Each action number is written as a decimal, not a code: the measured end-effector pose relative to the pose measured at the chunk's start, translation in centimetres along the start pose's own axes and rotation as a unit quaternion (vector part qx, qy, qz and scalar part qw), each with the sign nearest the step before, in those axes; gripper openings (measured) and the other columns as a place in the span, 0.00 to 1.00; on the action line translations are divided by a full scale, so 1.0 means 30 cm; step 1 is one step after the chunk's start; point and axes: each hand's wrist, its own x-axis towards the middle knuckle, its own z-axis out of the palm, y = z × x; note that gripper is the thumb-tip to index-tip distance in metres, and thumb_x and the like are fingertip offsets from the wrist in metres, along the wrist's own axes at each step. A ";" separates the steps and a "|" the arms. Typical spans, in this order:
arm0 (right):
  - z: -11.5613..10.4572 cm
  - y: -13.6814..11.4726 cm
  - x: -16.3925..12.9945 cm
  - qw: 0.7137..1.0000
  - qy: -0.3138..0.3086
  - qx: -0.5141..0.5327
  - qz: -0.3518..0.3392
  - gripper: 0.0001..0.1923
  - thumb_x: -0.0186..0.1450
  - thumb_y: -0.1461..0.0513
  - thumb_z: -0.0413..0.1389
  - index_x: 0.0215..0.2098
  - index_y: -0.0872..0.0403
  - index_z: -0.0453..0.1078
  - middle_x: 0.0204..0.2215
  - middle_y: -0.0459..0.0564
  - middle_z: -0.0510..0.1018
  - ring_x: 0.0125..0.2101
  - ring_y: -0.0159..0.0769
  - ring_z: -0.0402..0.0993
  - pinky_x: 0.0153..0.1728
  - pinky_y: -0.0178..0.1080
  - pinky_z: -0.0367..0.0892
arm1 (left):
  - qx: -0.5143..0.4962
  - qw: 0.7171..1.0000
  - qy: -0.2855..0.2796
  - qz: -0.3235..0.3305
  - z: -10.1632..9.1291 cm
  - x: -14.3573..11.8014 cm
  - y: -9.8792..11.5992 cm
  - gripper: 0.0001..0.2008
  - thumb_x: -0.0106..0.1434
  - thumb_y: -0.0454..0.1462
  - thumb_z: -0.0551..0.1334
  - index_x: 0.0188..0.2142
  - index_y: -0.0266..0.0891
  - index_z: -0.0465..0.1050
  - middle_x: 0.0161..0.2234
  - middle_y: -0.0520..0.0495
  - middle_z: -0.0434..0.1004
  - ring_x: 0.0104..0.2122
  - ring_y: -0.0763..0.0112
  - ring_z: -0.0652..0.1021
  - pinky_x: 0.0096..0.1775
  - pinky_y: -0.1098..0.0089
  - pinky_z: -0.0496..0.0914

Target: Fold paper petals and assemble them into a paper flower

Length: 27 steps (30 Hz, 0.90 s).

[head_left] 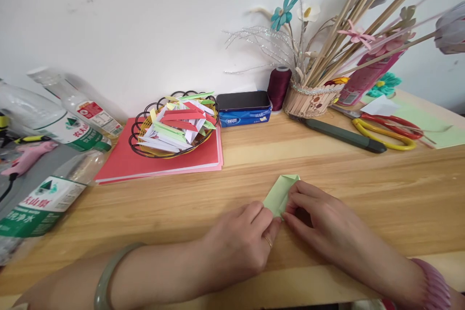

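Observation:
A small piece of light green paper [279, 195], folded into a narrow strip with a creased top end, lies at the front middle of the wooden table. My left hand [241, 237] is closed on its lower left end, fingers curled, a ring on one finger. On the paper's right side, my right hand [316, 213] pinches the edge between thumb and fingers. The fingertips of both hands nearly meet at the lower end of the paper. Part of the paper is hidden under the fingers.
Behind sits a wicker basket [170, 154] of folded paper pieces on red paper sheets [116, 155]. A phone [242, 100] rests on a blue pack [245, 117]. Scissors [385, 138] and a dark green cutter [341, 134] lie right. Plastic bottles [47, 198] and a pink glue gun [31, 157] are left.

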 end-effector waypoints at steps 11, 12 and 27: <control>-0.008 0.028 -0.026 0.998 0.022 0.040 -0.044 0.06 0.63 0.68 0.46 0.32 0.53 0.62 0.32 0.48 0.66 0.30 0.31 0.66 0.29 0.35 0.66 | -0.068 0.996 -0.024 -0.053 -0.004 0.008 -0.004 0.06 0.65 0.34 0.51 0.35 0.36 0.65 0.29 0.50 0.66 0.30 0.72 0.70 0.30 0.71 0.65; -0.009 0.035 -0.034 0.998 0.016 0.036 -0.058 0.07 0.64 0.68 0.45 0.34 0.52 0.63 0.33 0.49 0.67 0.31 0.32 0.67 0.30 0.35 0.66 | -0.083 0.994 -0.027 -0.062 -0.009 0.012 -0.010 0.06 0.66 0.34 0.51 0.35 0.37 0.65 0.29 0.51 0.67 0.30 0.73 0.70 0.30 0.72 0.66; 0.031 -0.072 -0.125 0.954 0.125 -0.168 -0.214 0.20 0.67 0.56 0.44 0.47 0.59 0.69 0.45 0.54 0.76 0.43 0.41 0.73 0.40 0.41 0.71 | 0.013 0.999 0.021 0.034 -0.030 0.026 -0.107 0.08 0.63 0.32 0.54 0.37 0.32 0.71 0.34 0.45 0.74 0.36 0.68 0.71 0.38 0.67 0.68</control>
